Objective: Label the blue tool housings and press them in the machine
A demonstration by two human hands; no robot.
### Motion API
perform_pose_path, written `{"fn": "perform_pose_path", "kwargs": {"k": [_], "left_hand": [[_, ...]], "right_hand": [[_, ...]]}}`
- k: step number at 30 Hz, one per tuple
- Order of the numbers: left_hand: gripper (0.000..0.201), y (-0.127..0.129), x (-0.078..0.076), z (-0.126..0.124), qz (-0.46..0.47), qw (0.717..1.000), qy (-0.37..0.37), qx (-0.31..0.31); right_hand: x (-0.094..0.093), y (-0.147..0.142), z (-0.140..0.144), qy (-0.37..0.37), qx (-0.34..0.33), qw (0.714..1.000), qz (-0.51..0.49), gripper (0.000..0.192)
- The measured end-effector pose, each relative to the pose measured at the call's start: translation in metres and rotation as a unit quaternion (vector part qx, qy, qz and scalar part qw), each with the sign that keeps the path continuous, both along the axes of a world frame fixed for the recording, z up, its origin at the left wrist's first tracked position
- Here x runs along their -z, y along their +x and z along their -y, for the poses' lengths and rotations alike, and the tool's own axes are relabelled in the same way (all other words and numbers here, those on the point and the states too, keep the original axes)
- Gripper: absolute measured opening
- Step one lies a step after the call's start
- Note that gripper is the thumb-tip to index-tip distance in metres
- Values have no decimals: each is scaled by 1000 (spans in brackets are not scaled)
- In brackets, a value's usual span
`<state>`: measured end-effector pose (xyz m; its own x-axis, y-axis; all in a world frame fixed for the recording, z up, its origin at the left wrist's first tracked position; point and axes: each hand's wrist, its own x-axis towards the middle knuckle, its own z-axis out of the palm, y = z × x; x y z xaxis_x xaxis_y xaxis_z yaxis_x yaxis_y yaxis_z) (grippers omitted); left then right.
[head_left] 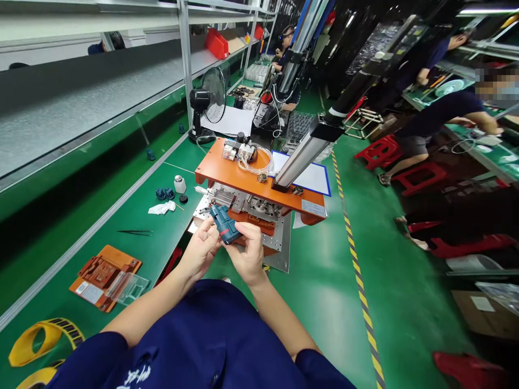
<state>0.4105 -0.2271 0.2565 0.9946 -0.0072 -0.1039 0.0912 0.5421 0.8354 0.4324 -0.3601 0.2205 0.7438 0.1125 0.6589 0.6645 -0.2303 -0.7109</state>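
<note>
At the near left corner of the bench [121, 216] lie two yellow tape rolls [38, 337], stacked at the edge where you can reach them. Just beyond sits one orange fixture plate [106, 274] with a clear cover leaning off its right side, set aside from the work. Farther along the bench lies one pair of black tweezers [135, 233], then a white wipe [162, 207], two small blue parts [164, 193] and one small white bottle [179, 184], all grouped within arm's reach, likely as supplies.

Your left hand [201, 249] pinches the near end of the blue-grey housing [225, 225] between thumb and fingers, and your right hand [248, 249] closes on its other side, so both hands are clamped on the one piece. You hold it tilted, raised just in front of the metal nest of the orange press jig [259, 181], probably so you can see its face before it meets the tooling.

One black desk fan [208, 102] stands at the far edge behind the jig. To the right, across the aisle, two people bend over another bench beside several red stools [381, 148].
</note>
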Motion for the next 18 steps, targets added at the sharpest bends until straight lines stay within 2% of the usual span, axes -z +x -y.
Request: {"fn": "perform_pose_path", "kwargs": {"k": [8, 13, 18], "left_hand": [[49, 6, 3, 10, 8, 999, -30, 10], [55, 8, 2, 13, 10, 1000, -24, 9], [48, 16, -1, 15, 0, 1000, -22, 18]], "right_hand": [[-3, 8, 11, -42, 42, 997, 57, 54], [-5, 8, 15, -58, 60, 994, 71, 53], [2, 13, 18, -73, 60, 991, 91, 58]]}}
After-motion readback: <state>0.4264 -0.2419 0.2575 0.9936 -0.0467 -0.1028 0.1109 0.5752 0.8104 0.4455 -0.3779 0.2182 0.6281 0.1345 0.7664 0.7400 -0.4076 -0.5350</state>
